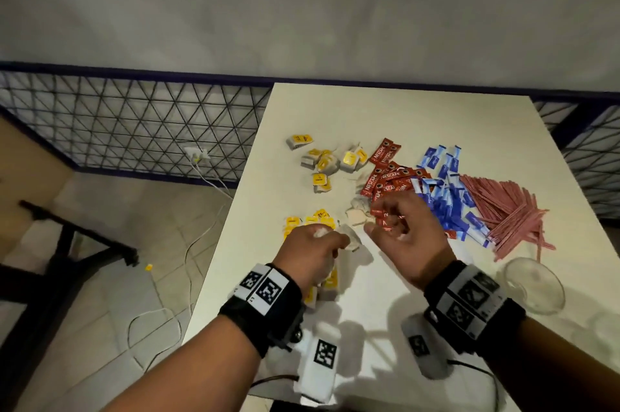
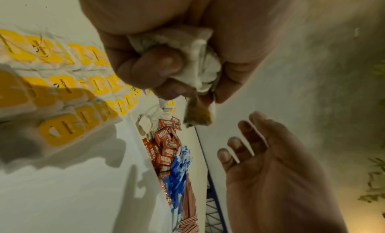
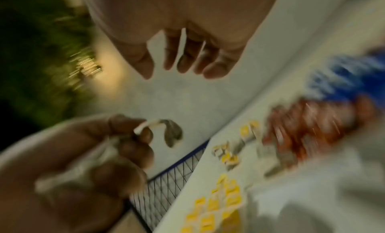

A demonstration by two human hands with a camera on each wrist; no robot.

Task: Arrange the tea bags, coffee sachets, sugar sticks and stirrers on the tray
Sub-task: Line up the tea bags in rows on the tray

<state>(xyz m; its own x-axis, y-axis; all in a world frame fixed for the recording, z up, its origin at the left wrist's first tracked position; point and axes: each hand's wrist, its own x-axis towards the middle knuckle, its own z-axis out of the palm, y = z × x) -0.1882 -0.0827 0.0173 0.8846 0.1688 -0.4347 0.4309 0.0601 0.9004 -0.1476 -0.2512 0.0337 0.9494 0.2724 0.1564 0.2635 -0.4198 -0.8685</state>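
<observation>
My left hand [image 1: 310, 252] fingers [image 2: 145, 68] grip a crumpled tea bag [image 2: 200, 68] above the desk [image 1: 369, 294]. My right hand [image 1: 407, 230] hovers just beside, fingers loosely curled, empty.

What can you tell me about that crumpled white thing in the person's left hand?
The tea bag looks like soft white paper, crumpled and bunched. The left hand grips it in a closed fist above the table, thumb and curled fingers pressed round it. One end hangs free below the fist, darker and brownish with a yellow patch, likely tea showing through. Nothing else touches it; the right hand hovers beside it, fingers relaxed and empty. Rows of yellow-tagged tea bags lie beneath.
</observation>
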